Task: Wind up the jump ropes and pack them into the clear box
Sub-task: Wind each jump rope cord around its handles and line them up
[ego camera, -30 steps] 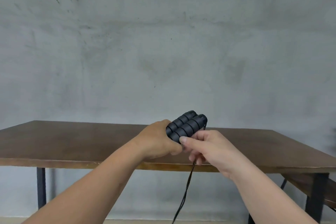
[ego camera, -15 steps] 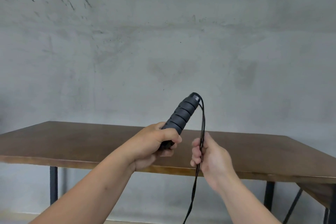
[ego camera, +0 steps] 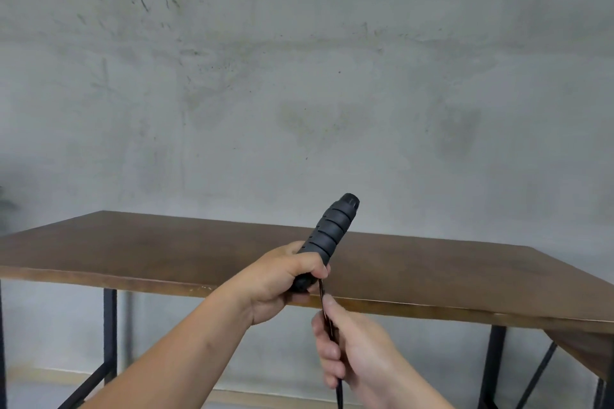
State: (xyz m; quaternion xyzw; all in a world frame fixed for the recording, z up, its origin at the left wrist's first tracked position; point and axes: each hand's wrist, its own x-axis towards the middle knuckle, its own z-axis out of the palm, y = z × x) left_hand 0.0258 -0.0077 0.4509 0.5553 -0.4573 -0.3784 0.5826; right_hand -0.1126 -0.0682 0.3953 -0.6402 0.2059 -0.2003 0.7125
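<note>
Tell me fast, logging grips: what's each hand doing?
Left hand: grips the black handles.
Right hand: closed around the rope.

Standing just beyond the left hand (ego camera: pixel 279 279): brown wooden table (ego camera: pixel 172 252) on black metal legs, stretching away to both sides, its near edge passing behind the right hand (ego camera: pixel 355 352).

One camera sits on the person's head. It looks straight ahead at a gray wall (ego camera: pixel 299 76), with the desk (ego camera: pixel 166 249) near and both hands low and close.
</note>
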